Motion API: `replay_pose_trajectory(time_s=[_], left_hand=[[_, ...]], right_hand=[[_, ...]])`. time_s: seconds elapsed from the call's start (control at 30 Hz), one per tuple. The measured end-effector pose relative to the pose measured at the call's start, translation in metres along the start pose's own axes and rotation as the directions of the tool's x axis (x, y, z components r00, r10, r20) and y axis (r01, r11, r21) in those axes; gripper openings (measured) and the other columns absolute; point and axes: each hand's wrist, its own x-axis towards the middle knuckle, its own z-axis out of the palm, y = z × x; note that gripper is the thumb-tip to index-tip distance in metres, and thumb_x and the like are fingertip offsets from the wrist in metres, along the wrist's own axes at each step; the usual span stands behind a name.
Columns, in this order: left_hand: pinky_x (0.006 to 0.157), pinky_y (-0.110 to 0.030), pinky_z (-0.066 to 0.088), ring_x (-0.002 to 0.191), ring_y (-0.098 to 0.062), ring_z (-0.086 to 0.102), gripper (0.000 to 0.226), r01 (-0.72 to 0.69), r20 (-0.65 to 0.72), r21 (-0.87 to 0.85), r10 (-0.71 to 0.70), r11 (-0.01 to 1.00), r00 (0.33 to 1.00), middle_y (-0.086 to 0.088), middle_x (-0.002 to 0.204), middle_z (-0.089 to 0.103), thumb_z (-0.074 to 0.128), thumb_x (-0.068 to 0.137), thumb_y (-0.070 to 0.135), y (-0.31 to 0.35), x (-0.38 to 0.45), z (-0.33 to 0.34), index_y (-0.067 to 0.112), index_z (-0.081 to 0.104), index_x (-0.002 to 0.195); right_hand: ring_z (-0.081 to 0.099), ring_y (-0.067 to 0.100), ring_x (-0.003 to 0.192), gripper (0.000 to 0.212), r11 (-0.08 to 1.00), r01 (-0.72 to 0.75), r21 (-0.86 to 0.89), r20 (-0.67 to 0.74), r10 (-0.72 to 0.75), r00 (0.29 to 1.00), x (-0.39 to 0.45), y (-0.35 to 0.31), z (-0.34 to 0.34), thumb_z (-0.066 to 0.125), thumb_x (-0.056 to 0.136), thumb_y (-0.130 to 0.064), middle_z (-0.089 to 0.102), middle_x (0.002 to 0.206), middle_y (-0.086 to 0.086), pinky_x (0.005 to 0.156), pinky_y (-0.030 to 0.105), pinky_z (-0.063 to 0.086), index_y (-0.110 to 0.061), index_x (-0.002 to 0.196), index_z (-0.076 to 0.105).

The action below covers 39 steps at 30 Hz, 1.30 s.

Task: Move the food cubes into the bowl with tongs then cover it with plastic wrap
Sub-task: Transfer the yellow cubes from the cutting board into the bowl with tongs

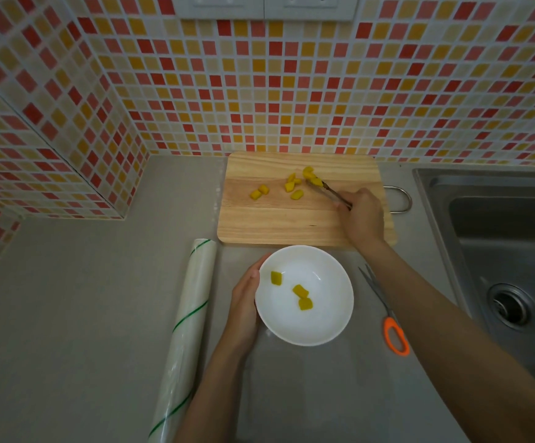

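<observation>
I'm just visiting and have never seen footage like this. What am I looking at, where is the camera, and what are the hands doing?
There is no machine here: a person wears a camera on the head, looking down at a grey kitchen counter. The right hand holds tongs, whose tips reach the yellow food cubes on a wooden cutting board. The left hand rests against a white bowl that already holds three cubes. A roll of plastic wrap lies left of the bowl, orange-handled scissors to its right, and a sink at far right.
</observation>
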Motion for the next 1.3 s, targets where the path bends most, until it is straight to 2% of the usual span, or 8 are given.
replay_pose_trajectory(time_s=[0.13,0.27,0.37,0.47,0.67,0.8,1.03,1.3], left_hand=[[0.091,-0.031,0.054,0.109,-0.012,0.065,0.033,0.003,-0.007,0.006,-0.003,1.000,1.000,0.008,0.115,0.071,0.039,0.098,0.034,-0.001,-0.001,-0.004,0.036,0.069,0.110],[0.078,-0.023,0.058,0.098,-0.006,0.069,0.032,0.022,-0.054,0.006,-0.022,1.000,0.998,0.012,0.105,0.074,0.038,0.100,0.025,0.001,0.002,-0.004,0.030,0.070,0.105],[0.070,-0.017,0.055,0.093,-0.003,0.070,0.031,0.020,-0.040,0.002,-0.019,1.000,0.999,0.013,0.101,0.075,0.038,0.101,0.020,0.002,0.002,0.000,0.024,0.067,0.109],[0.077,-0.021,0.055,0.103,-0.009,0.068,0.034,0.000,0.003,-0.019,0.000,1.000,1.000,0.005,0.112,0.073,0.037,0.101,0.019,0.005,-0.001,0.003,0.012,0.062,0.123],[0.082,-0.023,0.056,0.105,-0.010,0.067,0.036,0.001,0.006,-0.059,-0.001,0.998,1.000,0.000,0.119,0.068,0.035,0.101,0.019,0.007,-0.008,0.005,0.011,0.056,0.129],[0.077,-0.019,0.055,0.107,-0.005,0.066,0.034,0.013,0.019,-0.073,-0.012,0.997,1.000,0.007,0.125,0.064,0.038,0.100,0.023,0.006,-0.011,0.006,0.026,0.054,0.130],[0.097,-0.041,0.051,0.121,-0.018,0.059,0.044,0.003,0.035,-0.067,0.000,0.998,0.999,0.001,0.135,0.059,0.044,0.093,0.040,0.004,-0.015,0.006,0.029,0.050,0.135],[0.106,-0.055,0.041,0.124,-0.024,0.057,0.044,0.005,0.012,-0.054,-0.005,0.999,1.000,-0.003,0.134,0.061,0.041,0.093,0.040,-0.001,-0.008,0.005,0.026,0.055,0.132]], right_hand=[[0.052,0.031,0.073,0.023,0.989,0.132,0.070,-0.053,-0.128,0.990,-0.037,-0.002,-0.015,0.057,0.087,-0.010,0.049,0.077,0.015,0.055,0.022,0.019,-0.012,0.108,0.068],[0.043,0.011,0.061,0.029,0.954,0.244,0.172,-0.057,-0.238,0.970,-0.087,-0.003,-0.036,0.064,0.083,-0.008,0.043,0.072,0.002,0.057,0.009,0.032,-0.014,0.110,0.068],[0.049,0.017,0.067,0.033,0.963,0.236,0.133,0.042,-0.243,0.969,-0.119,0.006,-0.043,0.066,0.082,-0.011,0.044,0.076,0.000,0.061,0.020,0.036,-0.016,0.115,0.065],[0.055,0.022,0.072,0.039,0.969,0.235,0.074,0.108,-0.242,0.964,-0.137,0.014,-0.050,0.067,0.082,-0.015,0.047,0.082,0.001,0.065,0.031,0.045,-0.015,0.120,0.061],[0.057,0.025,0.077,0.041,0.973,0.223,0.063,0.039,-0.225,0.973,-0.126,0.022,-0.062,0.070,0.079,-0.013,0.055,0.087,0.011,0.069,0.032,0.046,-0.011,0.119,0.062],[0.057,0.029,0.083,0.038,0.985,0.164,0.046,0.030,-0.165,0.986,-0.095,0.025,-0.056,0.066,0.082,-0.016,0.051,0.086,0.009,0.070,0.027,0.040,-0.011,0.119,0.062],[0.047,0.022,0.076,0.031,0.994,0.102,0.032,0.057,-0.103,0.993,-0.041,0.023,-0.028,0.061,0.086,-0.022,0.045,0.084,0.007,0.065,0.024,0.030,-0.012,0.116,0.064],[0.055,0.036,0.088,0.025,0.987,0.160,0.000,0.143,-0.158,0.977,-0.001,-0.006,0.006,0.060,0.086,-0.022,0.054,0.092,0.020,0.066,0.030,0.037,-0.010,0.108,0.065]])
